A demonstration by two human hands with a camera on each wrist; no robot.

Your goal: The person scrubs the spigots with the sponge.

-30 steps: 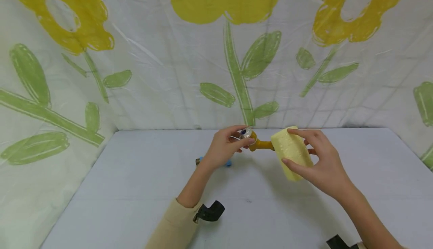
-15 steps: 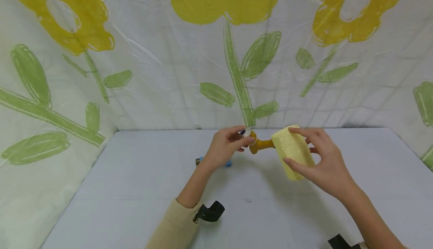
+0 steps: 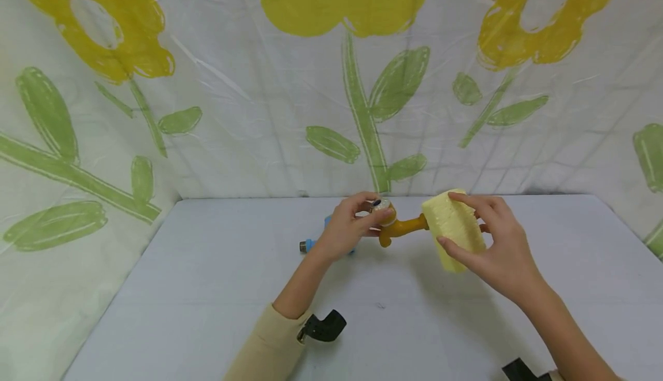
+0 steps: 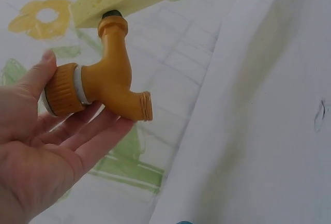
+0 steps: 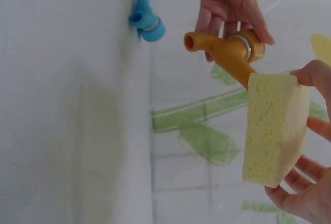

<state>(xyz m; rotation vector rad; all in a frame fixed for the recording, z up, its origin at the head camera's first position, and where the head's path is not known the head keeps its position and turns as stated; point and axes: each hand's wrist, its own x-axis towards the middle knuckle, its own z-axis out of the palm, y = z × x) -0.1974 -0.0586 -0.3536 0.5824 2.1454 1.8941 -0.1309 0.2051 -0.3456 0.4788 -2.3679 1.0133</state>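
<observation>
Held up over the table is an orange tap (image 3: 404, 227) with a ribbed knob and a white ring. My left hand (image 3: 344, 228) grips it by the knob, the thumb on one side and fingers underneath in the left wrist view. A pale yellow sponge (image 5: 269, 131), a thick porous block, is pinched by its edges between the thumb and fingers of my right hand (image 3: 502, 248). In the left wrist view the sponge's face lies against the dark threaded end (image 4: 112, 13) of the tap. The tap's spout (image 5: 191, 41) points away from the sponge, its mouth uncovered.
A blue tap (image 5: 145, 14) lies on the white table (image 3: 207, 289) behind my left hand, which partly hides it in the head view. Beyond the table's back edge hangs a white sheet (image 3: 243, 156) with painted flowers. Black camera mounts (image 3: 325, 326) sit at both wrists.
The tap and sponge have shifted slightly right together. The tap has tilted, its spout lower and its sponge end higher. More of the blue tap shows behind my left hand.
</observation>
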